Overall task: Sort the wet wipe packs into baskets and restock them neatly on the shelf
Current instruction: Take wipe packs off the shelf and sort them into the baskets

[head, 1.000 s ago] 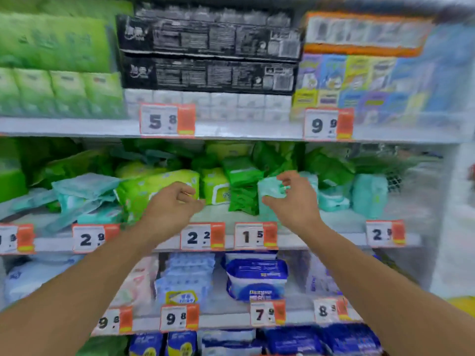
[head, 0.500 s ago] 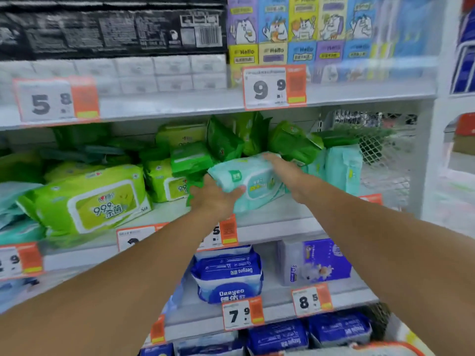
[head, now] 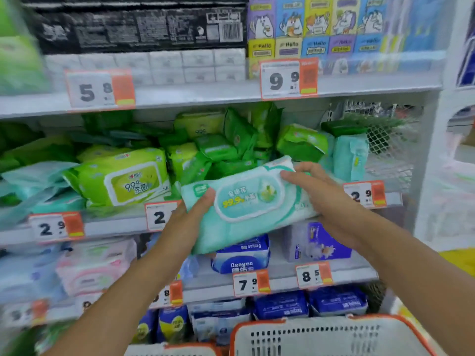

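Note:
A large mint-green wet wipe pack (head: 246, 204) is held in front of the middle shelf, clear of the pile. My left hand (head: 191, 211) grips its left end, thumb on top. My right hand (head: 316, 188) grips its right end, fingers over the top edge. Behind it the middle shelf (head: 113, 224) carries a jumble of green packs: a lime pack (head: 123, 178) lies flat at left, several darker green packs (head: 218, 150) are heaped in the centre, and a mint pack (head: 350, 156) stands upright at right. A white basket with an orange rim (head: 331, 335) sits below at bottom right.
A second basket's rim (head: 174, 349) shows at bottom centre. The lower shelves hold blue packs (head: 241, 258) and pink packs (head: 95, 265). The top shelf carries black boxes (head: 144, 27) and colourful tissue boxes (head: 316, 29). A wire mesh divider (head: 385, 140) closes the shelf's right end.
Both hands closed on the mint pack and lifted it off the shelf toward me. The view moved right and down, bringing the baskets into sight.

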`<action>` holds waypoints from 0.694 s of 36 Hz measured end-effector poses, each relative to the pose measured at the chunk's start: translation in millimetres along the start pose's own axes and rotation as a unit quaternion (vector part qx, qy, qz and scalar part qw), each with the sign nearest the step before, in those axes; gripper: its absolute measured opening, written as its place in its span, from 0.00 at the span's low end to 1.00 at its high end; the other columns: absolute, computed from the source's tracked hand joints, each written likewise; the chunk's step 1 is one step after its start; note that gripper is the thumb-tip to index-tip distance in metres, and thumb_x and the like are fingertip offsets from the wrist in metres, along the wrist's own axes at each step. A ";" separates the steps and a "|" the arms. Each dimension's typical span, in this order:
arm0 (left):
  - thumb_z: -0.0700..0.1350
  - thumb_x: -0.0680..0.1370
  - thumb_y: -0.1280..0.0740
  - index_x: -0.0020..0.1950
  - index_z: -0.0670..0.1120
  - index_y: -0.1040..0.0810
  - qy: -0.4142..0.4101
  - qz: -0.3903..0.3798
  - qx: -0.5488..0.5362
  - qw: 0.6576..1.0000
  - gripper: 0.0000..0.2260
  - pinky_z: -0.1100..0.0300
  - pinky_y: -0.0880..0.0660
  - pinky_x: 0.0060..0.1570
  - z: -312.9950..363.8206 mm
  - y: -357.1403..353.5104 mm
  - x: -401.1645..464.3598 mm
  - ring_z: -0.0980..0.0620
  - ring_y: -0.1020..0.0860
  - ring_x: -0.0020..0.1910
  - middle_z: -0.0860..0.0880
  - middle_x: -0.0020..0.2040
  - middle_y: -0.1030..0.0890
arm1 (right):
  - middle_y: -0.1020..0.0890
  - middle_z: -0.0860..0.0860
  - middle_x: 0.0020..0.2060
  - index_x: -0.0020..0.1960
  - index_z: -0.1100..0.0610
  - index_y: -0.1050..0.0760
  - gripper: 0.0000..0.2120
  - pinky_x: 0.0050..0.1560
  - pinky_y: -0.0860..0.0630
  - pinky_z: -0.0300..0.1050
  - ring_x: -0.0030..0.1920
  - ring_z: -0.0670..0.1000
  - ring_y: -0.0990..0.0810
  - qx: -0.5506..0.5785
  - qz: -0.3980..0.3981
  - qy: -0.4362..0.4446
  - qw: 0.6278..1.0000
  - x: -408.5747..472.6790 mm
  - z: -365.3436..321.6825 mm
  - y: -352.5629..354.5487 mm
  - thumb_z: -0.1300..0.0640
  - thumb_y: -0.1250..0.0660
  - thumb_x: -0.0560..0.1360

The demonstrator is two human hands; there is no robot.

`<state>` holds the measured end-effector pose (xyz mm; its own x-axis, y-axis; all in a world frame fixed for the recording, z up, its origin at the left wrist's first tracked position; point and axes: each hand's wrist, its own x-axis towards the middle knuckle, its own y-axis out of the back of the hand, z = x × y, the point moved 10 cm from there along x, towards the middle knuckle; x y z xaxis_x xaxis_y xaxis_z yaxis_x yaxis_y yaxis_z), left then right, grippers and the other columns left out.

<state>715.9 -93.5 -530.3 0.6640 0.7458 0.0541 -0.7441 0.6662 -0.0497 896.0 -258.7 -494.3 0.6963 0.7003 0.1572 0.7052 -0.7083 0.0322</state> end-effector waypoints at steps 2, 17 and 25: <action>0.59 0.76 0.32 0.57 0.50 0.20 0.058 -0.016 0.039 0.997 0.17 0.55 0.23 0.23 -30.1 -3.2 -16.3 0.49 0.15 0.33 0.48 0.47 0.14 | 0.14 0.53 0.53 0.62 0.50 0.25 0.18 0.46 0.18 0.52 0.49 0.55 0.15 -0.008 -0.018 -0.092 0.996 -23.8 47.4 5.8 0.45 0.30 0.75; 0.60 0.78 0.35 0.60 0.54 0.23 0.141 -0.105 0.084 0.981 0.15 0.56 0.17 0.47 -165.2 -44.3 -110.5 0.57 0.16 0.46 0.54 0.52 0.15 | 0.14 0.57 0.50 0.67 0.59 0.27 0.38 0.51 0.17 0.61 0.47 0.58 0.13 -0.088 -0.002 -0.281 0.956 -108.5 173.0 23.8 0.38 0.23 0.65; 0.53 0.82 0.39 0.76 0.55 0.38 -0.125 -0.045 0.490 0.862 0.22 0.51 0.24 0.55 -75.2 -35.1 -64.2 0.46 0.21 0.56 0.49 0.65 0.23 | 0.18 0.56 0.50 0.65 0.54 0.27 0.21 0.42 0.24 0.41 0.44 0.54 0.19 -0.379 0.027 -0.131 0.916 -74.4 144.2 64.7 0.46 0.30 0.76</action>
<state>705.0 -164.2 -607.0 0.7766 0.5856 0.2324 -0.4765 0.3047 0.8247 909.2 -343.9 -646.3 0.8056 0.5894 -0.0599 0.4420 -0.5307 0.7231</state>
